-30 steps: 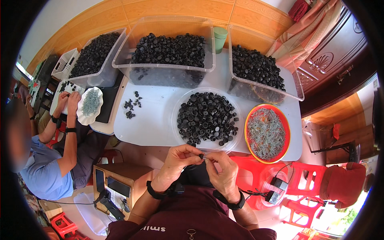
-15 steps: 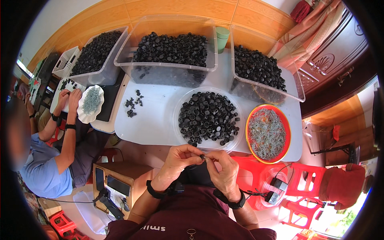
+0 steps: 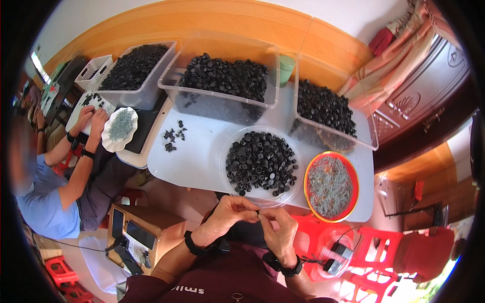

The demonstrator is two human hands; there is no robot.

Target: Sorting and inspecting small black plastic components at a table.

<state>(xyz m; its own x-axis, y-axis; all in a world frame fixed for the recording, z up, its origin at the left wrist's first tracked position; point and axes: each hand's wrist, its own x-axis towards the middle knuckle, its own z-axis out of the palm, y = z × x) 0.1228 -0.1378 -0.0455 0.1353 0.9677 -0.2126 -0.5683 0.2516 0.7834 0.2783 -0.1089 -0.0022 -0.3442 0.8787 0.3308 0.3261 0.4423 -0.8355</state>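
Note:
My left hand [image 3: 225,218] and my right hand [image 3: 281,233] meet fingertip to fingertip, just off the table's near edge. Between the left thumb and forefinger sits a small black plastic part [image 3: 258,212], mostly covered by the fingers. The right thumb and forefinger pinch close against it; what they hold is hidden. Beyond the hands is a clear round tray [image 3: 221,166] heaped with black plastic caps [image 3: 260,159]. A red bowl with a yellow rim [image 3: 357,189], full of thin grey screws [image 3: 329,187], stands to its right.
Large clear bins [image 3: 217,106] of black parts line the back of the white table [image 3: 194,169]. A few loose black pieces [image 3: 173,135] lie left of the tray. At left, a co-worker [image 3: 53,194] handles pieces beside a white scalloped dish [image 3: 112,146]. Red stools [image 3: 371,245] stand at right.
The whole view has shifted and tilted slightly with my head. My fingertips have closed in tighter around the small black part, which now shows less.

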